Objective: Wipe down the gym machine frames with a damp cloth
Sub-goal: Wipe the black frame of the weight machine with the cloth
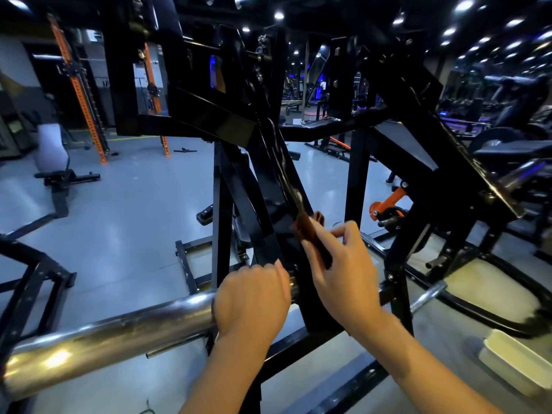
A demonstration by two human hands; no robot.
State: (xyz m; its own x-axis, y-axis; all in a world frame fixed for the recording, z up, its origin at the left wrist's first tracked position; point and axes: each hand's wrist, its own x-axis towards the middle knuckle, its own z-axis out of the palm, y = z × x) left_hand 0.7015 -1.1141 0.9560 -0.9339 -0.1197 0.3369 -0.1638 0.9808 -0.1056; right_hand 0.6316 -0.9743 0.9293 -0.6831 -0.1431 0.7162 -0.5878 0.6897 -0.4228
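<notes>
A black gym machine frame (268, 162) fills the middle of the view, its slanted bar showing a wet streak. My right hand (343, 273) holds a folded brown cloth (307, 228) against the lower part of that slanted bar. My left hand (251, 297) grips the inner end of a thick chrome bar (113, 333) that sticks out of the frame toward the lower left. Part of the cloth is hidden behind my right fingers.
A pale rectangular tub (513, 360) sits on the floor at the lower right. Orange rack uprights (80, 91) stand at the back left, a black bench (59, 180) on the left. More dark machines crowd the right side. Grey floor lies open between them.
</notes>
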